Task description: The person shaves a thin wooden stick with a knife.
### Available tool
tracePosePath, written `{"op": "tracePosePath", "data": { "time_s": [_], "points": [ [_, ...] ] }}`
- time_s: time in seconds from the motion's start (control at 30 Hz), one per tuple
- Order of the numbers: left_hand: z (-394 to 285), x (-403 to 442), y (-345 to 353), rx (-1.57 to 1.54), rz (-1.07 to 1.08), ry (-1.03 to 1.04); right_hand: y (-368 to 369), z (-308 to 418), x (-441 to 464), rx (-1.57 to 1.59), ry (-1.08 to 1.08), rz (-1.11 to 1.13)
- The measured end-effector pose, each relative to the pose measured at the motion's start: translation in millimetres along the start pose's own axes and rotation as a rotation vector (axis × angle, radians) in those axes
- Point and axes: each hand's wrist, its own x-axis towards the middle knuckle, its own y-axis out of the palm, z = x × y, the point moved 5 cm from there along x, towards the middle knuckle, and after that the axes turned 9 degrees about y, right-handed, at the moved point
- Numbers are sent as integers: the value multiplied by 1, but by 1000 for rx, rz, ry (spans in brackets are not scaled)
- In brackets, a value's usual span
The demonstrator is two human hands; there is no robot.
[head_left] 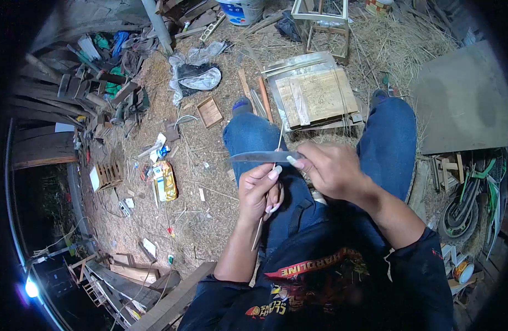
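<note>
My left hand (260,190) is closed around a thin wooden stick (258,234), which runs up past the fingers and down below the palm. In my right hand (328,168) is a knife (259,156), gripped near the base of its blade, its handle hidden by the fingers. The blade points left and lies across the stick just above my left thumb. Both hands are above my lap, close together. Beyond them, between my knees, a wooden board (320,99) rests on a low stand.
A small wooden tray (209,112) and a yellow packet (165,181) lie on the littered ground to the left. Ahead are a white bucket (241,11) and a wooden frame (328,38). A large grey panel (466,99) and a green motorbike (469,207) are at right.
</note>
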Motion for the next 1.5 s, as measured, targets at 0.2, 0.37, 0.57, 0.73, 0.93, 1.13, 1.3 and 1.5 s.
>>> {"op": "tracePosePath", "data": {
  "time_s": [0.2,0.37,0.57,0.73,0.93,1.13,1.3,1.5],
  "points": [
    [-2,-2,-9,-3,-38,17,10,1,11,-46,-109,-81],
    [-5,-3,-9,-59,-2,12,18,6,11,-131,-174,-106],
    [-1,-3,-21,-112,-93,-7,32,2,22,-92,-176,-105],
    [5,-4,-41,-147,-203,-44,58,-3,29,-181,-78,35],
    [4,-2,-38,-116,-223,-81,64,-14,33,-150,-35,116],
    [-2,0,-35,-57,-239,-70,56,-32,46,-14,144,35],
    [-3,14,-36,149,-310,-167,66,-22,33,98,170,241],
    [-9,3,-50,340,-300,-173,72,-33,32,229,97,129]
  ]
}}
